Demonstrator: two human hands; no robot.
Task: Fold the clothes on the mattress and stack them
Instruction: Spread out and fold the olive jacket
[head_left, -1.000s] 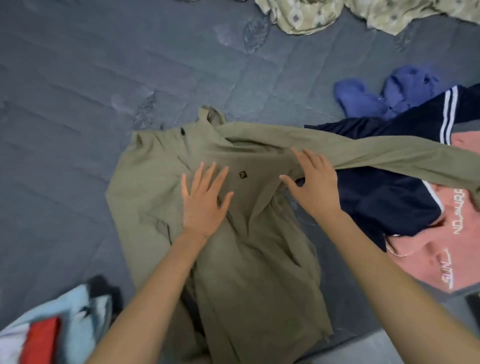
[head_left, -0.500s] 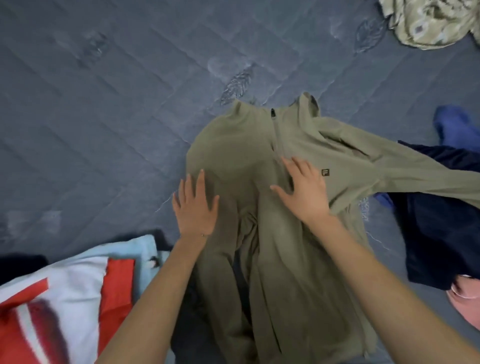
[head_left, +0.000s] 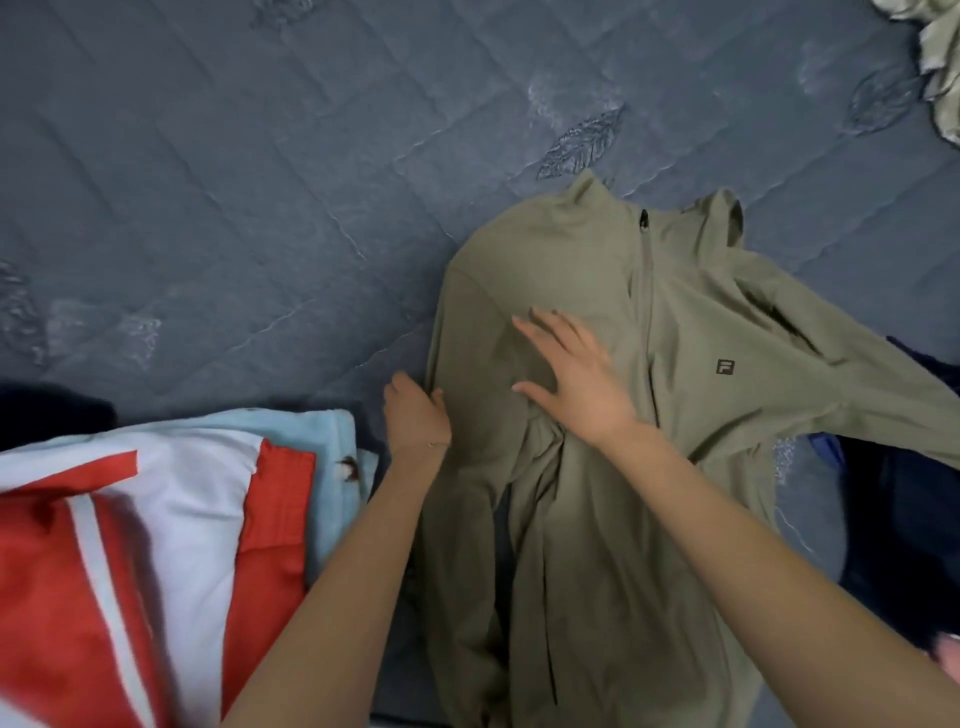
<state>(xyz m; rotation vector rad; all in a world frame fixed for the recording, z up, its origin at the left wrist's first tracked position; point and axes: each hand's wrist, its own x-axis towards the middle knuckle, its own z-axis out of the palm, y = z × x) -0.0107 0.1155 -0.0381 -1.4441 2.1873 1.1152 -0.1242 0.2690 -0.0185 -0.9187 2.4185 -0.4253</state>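
An olive-green zip jacket (head_left: 691, 332) lies front up on the dark grey quilted mattress (head_left: 260, 208), collar away from me, one sleeve stretched out to the right. My right hand (head_left: 576, 379) presses flat on its chest with fingers spread, left of the zipper. My left hand (head_left: 415, 415) is at the jacket's left edge, fingers curled around the fabric there; its fingertips are hidden under the cloth. A folded stack topped by a red, white and light blue garment (head_left: 156, 519) sits at the lower left.
A dark navy garment (head_left: 898, 519) lies under the jacket's sleeve at the right edge. A pale patterned cloth (head_left: 940, 57) is bunched at the top right corner. The mattress's near edge shows along the bottom.
My view has shifted left, so the jacket now sits further right. My right hand slid left across the zipper onto the chest; my left hand moved off the chest and took hold of the left edge.
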